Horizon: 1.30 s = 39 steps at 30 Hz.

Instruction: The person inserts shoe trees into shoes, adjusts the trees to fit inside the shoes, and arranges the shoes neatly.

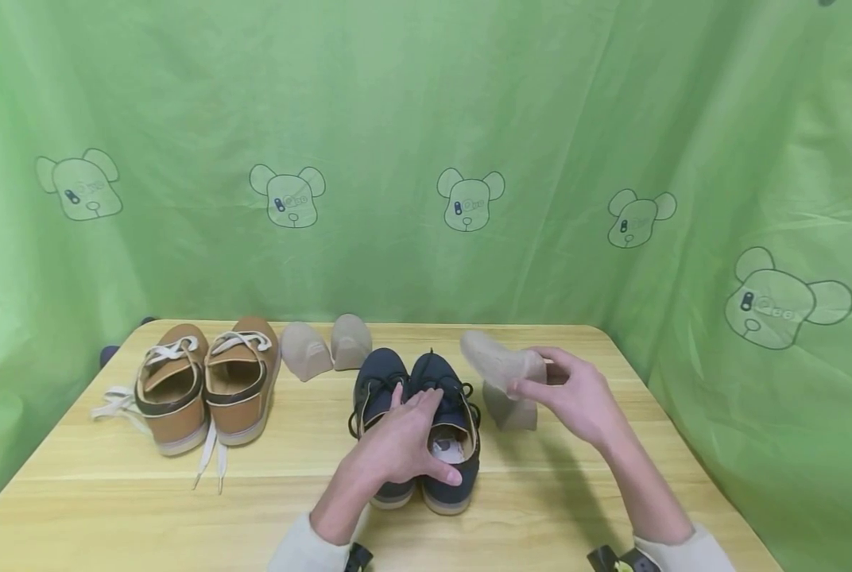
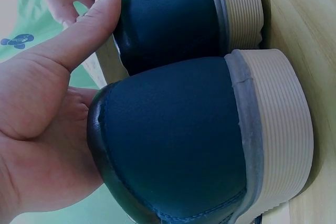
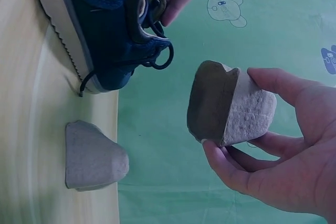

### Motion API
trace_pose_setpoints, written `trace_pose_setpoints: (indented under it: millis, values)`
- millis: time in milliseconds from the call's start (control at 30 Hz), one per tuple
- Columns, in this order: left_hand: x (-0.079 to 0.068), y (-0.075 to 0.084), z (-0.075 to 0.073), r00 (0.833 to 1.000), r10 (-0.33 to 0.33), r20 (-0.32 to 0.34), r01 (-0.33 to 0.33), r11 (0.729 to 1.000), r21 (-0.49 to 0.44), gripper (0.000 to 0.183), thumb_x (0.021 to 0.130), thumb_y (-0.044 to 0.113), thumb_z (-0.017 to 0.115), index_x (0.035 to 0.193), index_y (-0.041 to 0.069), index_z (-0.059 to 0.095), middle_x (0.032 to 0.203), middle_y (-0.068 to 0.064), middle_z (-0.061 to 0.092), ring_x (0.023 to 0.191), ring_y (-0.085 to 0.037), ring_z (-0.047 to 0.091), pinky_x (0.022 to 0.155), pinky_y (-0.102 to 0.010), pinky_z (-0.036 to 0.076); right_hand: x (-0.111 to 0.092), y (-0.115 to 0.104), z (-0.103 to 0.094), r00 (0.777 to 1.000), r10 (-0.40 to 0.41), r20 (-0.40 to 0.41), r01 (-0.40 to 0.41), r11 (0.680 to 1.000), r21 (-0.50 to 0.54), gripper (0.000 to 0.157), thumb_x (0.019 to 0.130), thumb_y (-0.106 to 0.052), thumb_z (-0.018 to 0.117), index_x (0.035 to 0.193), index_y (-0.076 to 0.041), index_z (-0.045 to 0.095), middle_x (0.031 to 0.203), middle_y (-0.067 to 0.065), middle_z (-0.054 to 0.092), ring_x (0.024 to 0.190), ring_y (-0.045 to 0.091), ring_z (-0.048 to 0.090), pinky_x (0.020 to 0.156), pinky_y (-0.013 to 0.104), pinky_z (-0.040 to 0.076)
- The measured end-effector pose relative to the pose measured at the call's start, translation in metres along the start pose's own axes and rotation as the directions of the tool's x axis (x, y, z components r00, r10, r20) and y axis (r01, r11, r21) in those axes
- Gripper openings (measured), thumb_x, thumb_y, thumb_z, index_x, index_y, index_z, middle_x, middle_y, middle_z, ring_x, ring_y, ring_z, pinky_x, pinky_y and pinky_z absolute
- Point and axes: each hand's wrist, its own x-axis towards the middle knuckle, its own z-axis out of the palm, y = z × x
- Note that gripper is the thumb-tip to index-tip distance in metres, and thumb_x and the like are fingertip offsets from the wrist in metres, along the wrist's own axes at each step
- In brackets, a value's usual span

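A pair of navy lace-up shoes stands side by side on the table: the left shoe [image 1: 381, 365] and the right shoe [image 1: 462, 481], heels toward me. Over them lies my left hand [image 1: 406, 445], its fingers extended across the laces and its thumb spread near the right shoe's heel collar. My right hand [image 1: 579, 393] pinches a grey molded-pulp shoe insert [image 3: 247, 111] between thumb and fingers, raised above the table. Below it, a second pulp insert [image 3: 94, 157] rests on the wood, to the right of the navy shoes.
Two tan shoes with white laces, one [image 1: 183, 421] beside the other [image 1: 236, 417], stand at the left, laces trailing onto the table [image 1: 290, 516]. Two more pulp inserts, a left one [image 1: 306, 353] and a right one [image 1: 351, 343], sit near the back edge. A green curtain [image 1: 383, 262] hangs behind.
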Motion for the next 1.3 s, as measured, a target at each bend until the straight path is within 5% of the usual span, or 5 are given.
trace_pose_setpoints:
  millis: [300, 533, 833, 1300]
  values:
    - [0.0, -0.001, 0.001, 1.0, 0.002, 0.0, -0.002, 1.0, 0.004, 0.116, 0.067, 0.049, 0.091, 0.154, -0.004, 0.035, 0.158, -0.023, 0.04, 0.149, -0.033, 0.037, 0.127, -0.056, 0.009, 0.004, -0.005, -0.009, 0.997, 0.006, 0.078, -0.007, 1.0, 0.021, 0.082, 0.087, -0.048, 0.077, 0.15, -0.005, 0.047, 0.13, 0.023, 0.066, 0.121, 0.036, 0.063, 0.099, 0.054, 0.053]
    - [0.0, -0.001, 0.002, 1.0, 0.007, -0.006, -0.006, 1.0, 0.01, 0.117, 0.066, 0.05, 0.092, 0.154, -0.004, 0.035, 0.158, -0.024, 0.04, 0.149, -0.033, 0.037, 0.127, -0.057, 0.01, 0.006, -0.009, -0.012, 0.988, -0.018, 0.155, 0.014, 1.0, 0.027, 0.069, 0.087, -0.045, 0.077, 0.141, -0.008, 0.057, 0.129, 0.019, 0.068, 0.119, 0.033, 0.064, 0.099, 0.052, 0.053]
    - [0.0, 0.0, 0.001, 1.0, 0.005, -0.004, -0.004, 1.0, 0.005, 0.118, 0.067, 0.048, 0.092, 0.154, -0.005, 0.034, 0.158, -0.024, 0.04, 0.15, -0.033, 0.036, 0.127, -0.057, 0.01, 0.008, -0.009, -0.017, 0.958, -0.063, 0.28, 0.049, 0.997, 0.058, 0.059, 0.088, -0.037, 0.078, 0.137, -0.01, 0.062, 0.115, 0.009, 0.073, 0.106, 0.021, 0.067, 0.089, 0.037, 0.054]
    - [0.001, -0.001, 0.001, 1.0, 0.005, -0.006, -0.005, 1.0, -0.001, 0.12, 0.067, 0.048, 0.092, 0.155, -0.005, 0.031, 0.158, -0.023, 0.04, 0.149, -0.034, 0.037, 0.126, -0.058, 0.01, 0.009, -0.008, -0.028, 0.902, -0.132, 0.411, 0.083, 0.987, 0.134, 0.048, 0.088, -0.027, 0.078, 0.129, -0.006, 0.065, 0.108, 0.009, 0.076, 0.103, 0.024, 0.069, 0.092, 0.04, 0.052]
